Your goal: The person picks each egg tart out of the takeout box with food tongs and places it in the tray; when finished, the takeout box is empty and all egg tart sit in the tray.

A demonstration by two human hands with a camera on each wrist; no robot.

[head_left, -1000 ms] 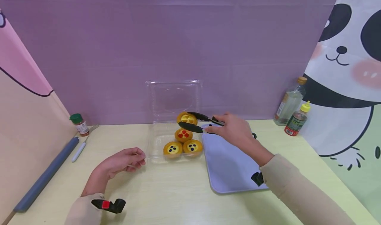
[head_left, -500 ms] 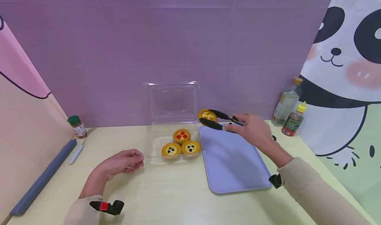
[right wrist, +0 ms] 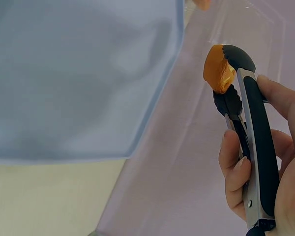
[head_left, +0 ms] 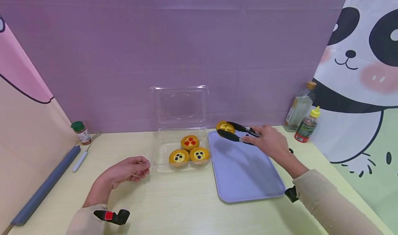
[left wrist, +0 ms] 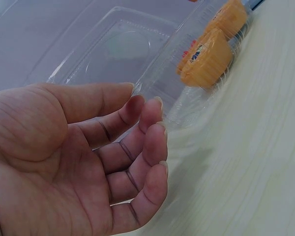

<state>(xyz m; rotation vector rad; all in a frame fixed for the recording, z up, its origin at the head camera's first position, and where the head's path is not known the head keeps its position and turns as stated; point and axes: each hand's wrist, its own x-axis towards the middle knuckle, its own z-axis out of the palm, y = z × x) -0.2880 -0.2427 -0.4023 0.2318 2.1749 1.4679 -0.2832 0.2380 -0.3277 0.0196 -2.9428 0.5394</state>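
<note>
My right hand (head_left: 271, 142) grips black tongs (head_left: 229, 135), whose tips hold a yellow-topped tart (head_left: 225, 127) above the far left part of a lavender tray (head_left: 245, 172). In the right wrist view the tart (right wrist: 217, 69) is between the scalloped tips of the tongs (right wrist: 263, 142). Left of the tray lies an open clear plastic box (head_left: 164, 146) holding a red-dotted tart (head_left: 190, 142) and two blue-dotted tarts (head_left: 179, 156). My left hand (head_left: 129, 171) is at the box's near left corner; in the left wrist view its thumb and index finger (left wrist: 120, 118) pinch the box edge.
A green-capped jar (head_left: 81, 133), a fork with a pale handle (head_left: 81, 159) and a long blue roll (head_left: 46, 186) lie at the left. Two bottles, one tall (head_left: 299, 107) and one yellow-capped (head_left: 308, 125), stand at the far right. A purple backdrop rises behind.
My right hand has moved the tongs and the yellow-topped tart rightward, from over the box to over the tray, lowering slightly at the end. My left hand stays by the box corner.
</note>
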